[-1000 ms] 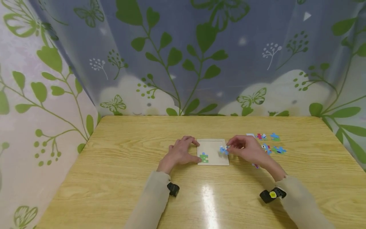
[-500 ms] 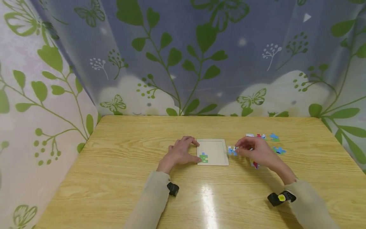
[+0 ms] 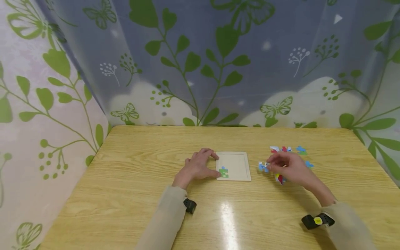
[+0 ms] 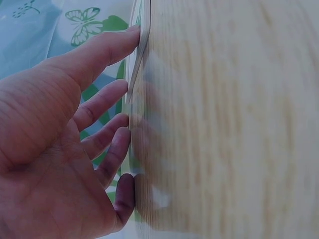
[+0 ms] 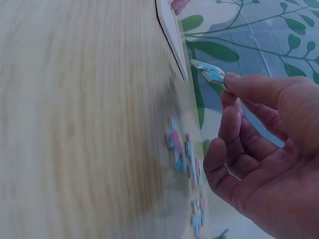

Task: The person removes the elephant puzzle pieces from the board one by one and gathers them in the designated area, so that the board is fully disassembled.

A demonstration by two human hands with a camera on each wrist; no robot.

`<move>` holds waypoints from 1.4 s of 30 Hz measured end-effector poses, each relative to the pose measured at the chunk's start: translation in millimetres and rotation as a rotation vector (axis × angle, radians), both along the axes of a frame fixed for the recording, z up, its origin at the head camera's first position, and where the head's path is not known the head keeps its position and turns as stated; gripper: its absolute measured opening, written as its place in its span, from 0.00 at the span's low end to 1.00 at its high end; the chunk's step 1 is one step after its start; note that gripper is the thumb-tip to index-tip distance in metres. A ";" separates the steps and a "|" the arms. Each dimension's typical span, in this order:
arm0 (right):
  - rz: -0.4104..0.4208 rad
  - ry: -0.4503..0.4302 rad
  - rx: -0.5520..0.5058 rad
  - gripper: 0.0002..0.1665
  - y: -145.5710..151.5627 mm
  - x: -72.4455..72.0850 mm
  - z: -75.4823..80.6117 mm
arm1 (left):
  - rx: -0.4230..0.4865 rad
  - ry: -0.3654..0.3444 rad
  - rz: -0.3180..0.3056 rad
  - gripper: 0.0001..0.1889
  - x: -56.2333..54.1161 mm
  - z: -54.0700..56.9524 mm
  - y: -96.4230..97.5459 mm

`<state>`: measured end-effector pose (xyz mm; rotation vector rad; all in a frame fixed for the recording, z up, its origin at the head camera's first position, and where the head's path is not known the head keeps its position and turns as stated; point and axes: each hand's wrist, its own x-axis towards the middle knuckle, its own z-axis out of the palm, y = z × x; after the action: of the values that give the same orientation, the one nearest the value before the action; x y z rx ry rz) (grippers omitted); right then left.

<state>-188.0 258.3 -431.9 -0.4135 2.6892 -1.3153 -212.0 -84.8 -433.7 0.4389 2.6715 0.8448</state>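
My left hand (image 3: 197,165) rests at the left edge of a pale wooden puzzle tray (image 3: 238,163), thumb by the near corner and forefinger by the far one. In the left wrist view the thumb (image 4: 107,50) touches the tray's rim, the other fingers loosely bent. A green puzzle piece (image 3: 223,172) with a blue knob lies in the tray's near left corner. To the right of the tray, my right hand (image 3: 292,168) pinches a blue and white puzzle piece (image 3: 263,167) between thumb and fingers. The right wrist view shows this piece (image 5: 212,72) raised above the table.
Loose puzzle pieces lie right of the tray: a white and red one (image 3: 274,149), a red and white one (image 3: 286,149), a blue and green one (image 3: 301,150), others partly hidden by my right hand. A patterned curtain (image 3: 200,69) hangs behind the wooden table (image 3: 140,149).
My right hand has carried the blue and white puzzle piece rightward, from over the tray's right side to the table beside it. My left hand stays at the tray's left edge.
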 end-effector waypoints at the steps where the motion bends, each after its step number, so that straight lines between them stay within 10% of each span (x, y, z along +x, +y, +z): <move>1: -0.003 0.002 0.002 0.11 1.6 0.9 0.0 | 0.000 0.000 0.000 0.28 0.1 -0.3 0.1; 42: -0.063 -0.038 0.114 0.14 66.4 25.0 -0.6 | 0.006 -0.022 -0.003 0.29 0.4 3.0 -1.2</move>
<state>-163.1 324.7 -432.5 -0.2905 2.7490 -1.1654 -211.7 -86.1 -430.7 0.4320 2.6490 0.8516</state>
